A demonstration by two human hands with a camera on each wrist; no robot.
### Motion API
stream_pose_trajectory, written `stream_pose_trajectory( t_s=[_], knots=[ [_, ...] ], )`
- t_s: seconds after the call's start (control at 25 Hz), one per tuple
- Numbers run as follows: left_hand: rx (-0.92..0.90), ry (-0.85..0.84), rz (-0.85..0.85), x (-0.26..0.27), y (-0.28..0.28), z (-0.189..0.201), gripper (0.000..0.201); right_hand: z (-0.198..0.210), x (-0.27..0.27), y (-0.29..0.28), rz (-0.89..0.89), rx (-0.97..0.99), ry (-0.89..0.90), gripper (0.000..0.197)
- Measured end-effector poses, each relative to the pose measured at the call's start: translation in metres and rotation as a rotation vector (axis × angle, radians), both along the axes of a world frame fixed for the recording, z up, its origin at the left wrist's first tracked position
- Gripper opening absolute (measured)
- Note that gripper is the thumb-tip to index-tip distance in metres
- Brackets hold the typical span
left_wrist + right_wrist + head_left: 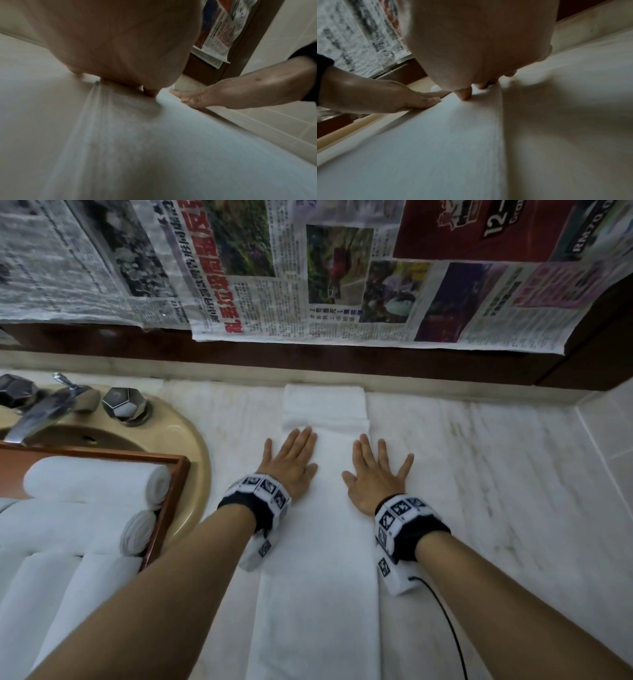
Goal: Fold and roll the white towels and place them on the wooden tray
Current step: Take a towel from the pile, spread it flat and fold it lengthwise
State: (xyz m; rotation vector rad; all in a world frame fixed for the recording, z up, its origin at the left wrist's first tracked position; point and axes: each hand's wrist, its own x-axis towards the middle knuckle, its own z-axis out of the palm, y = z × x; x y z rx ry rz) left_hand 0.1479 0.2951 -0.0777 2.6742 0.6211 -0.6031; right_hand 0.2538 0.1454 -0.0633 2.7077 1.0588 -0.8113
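On the counter (479, 474), the left hand (289, 462) and right hand (375, 474) press flat, fingers spread, on the long folded towel (322, 577), while only the head view shows rolled towels (96, 481) on the tray (171, 491).

- A bathroom vanity, seen from above: a beige oval sink (191, 440) is set into a pale marble surface (479, 474).
- A chrome faucet (37, 412) with faceted metal knobs (121, 404) stands at the basin's back rim.
- Rolled white towels (96, 477) lie on a wooden tray (171, 484) across the basin, hotel-style.
- Pale wall tiles (613, 419) meet the marble at right.
- Newspaper sheets (308, 285) cover the dark-framed panel above.
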Motion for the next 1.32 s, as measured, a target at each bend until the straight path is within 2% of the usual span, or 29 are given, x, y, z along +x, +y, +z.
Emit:
stream_pose_trajectory(
  t_s=[0.12, 0.2, 0.28, 0.36, 0.4, 0.48, 0.56, 0.6, 0.64, 0.76, 0.84, 0.88, 0.96, 1.0, 1.04, 1.16, 1.2, 1.24, 1.32],
  knots=[
    [0.042, 0.068, -0.004, 0.029, 0.021, 0.007, 0.062, 0.004, 0.022, 0.02, -0.006, -0.013, 0.03, 0.065],
    [0.051, 0.056, 0.029, 0.036, 0.019, 0.019, 0.063, 0.01, 0.023, 0.021, -0.02, 0.017, 0.057, 0.065],
    [-0.001, -0.049, 0.063, 0.02, -0.003, 0.03, 0.062, 0.014, 0.002, 0.008, 0.039, 0.085, 0.088, 0.065],
    [-0.081, -0.137, 0.017, -0.02, -0.037, 0.028, 0.06, 0.01, -0.027, -0.021, 0.176, 0.088, 0.097, 0.065],
    [-0.096, -0.13, -0.017, -0.045, -0.05, 0.023, 0.059, 0.006, -0.037, -0.037, 0.201, 0.067, 0.105, 0.065],
    [-0.064, -0.075, 0.053, -0.093, -0.058, 0.007, 0.059, -0.001, -0.042, -0.066, 0.076, 0.041, 0.113, 0.066],
    [-0.044, -0.052, 0.321, -0.115, -0.049, 0.002, 0.06, -0.001, -0.041, -0.085, -0.149, 0.039, 0.095, 0.066],
    [-0.046, -0.045, 0.39, -0.118, -0.047, 0.005, 0.061, 0.003, -0.05, -0.088, -0.18, 0.049, 0.09, 0.066],
    [-0.053, -0.055, 0.367, -0.12, -0.055, 0.011, 0.061, 0.008, -0.069, -0.092, -0.128, 0.067, 0.08, 0.066],
    [-0.095, -0.133, 0.071, -0.128, -0.113, 0.019, 0.059, 0.001, -0.136, -0.105, 0.17, 0.094, 0.107, 0.065],
    [-0.066, -0.115, 0.021, -0.155, -0.131, 0.007, 0.058, -0.007, -0.145, -0.124, 0.1, 0.098, 0.118, 0.066],
    [-0.034, -0.104, 0.1, -0.173, -0.128, 0.001, 0.057, -0.009, -0.141, -0.136, -0.002, 0.094, 0.11, 0.066],
    [-0.021, -0.066, 0.38, -0.198, -0.115, -0.003, 0.058, -0.006, -0.13, -0.154, -0.223, 0.056, 0.108, 0.066],
    [-0.034, -0.066, 0.457, -0.204, -0.113, -0.001, 0.059, -0.001, -0.133, -0.158, -0.259, 0.047, 0.107, 0.066],
    [-0.052, -0.095, 0.444, -0.207, -0.12, 0.003, 0.06, 0.004, -0.147, -0.158, -0.224, 0.063, 0.1, 0.066],
    [-0.087, -0.187, 0.093, -0.204, -0.167, 0.008, 0.059, 0.003, -0.204, -0.15, 0.11, 0.15, 0.112, 0.065],
    [-0.081, -0.189, 0.024, -0.209, -0.175, 0.003, 0.058, -0.001, -0.215, -0.153, 0.161, 0.153, 0.116, 0.064],
    [-0.045, -0.177, 0.022, -0.219, -0.175, -0.002, 0.057, -0.006, -0.217, -0.16, 0.139, 0.145, 0.098, 0.064],
    [0.016, -0.124, 0.189, -0.242, -0.159, -0.009, 0.056, -0.013, -0.201, -0.178, -0.057, 0.103, 0.062, 0.065]
  ],
)
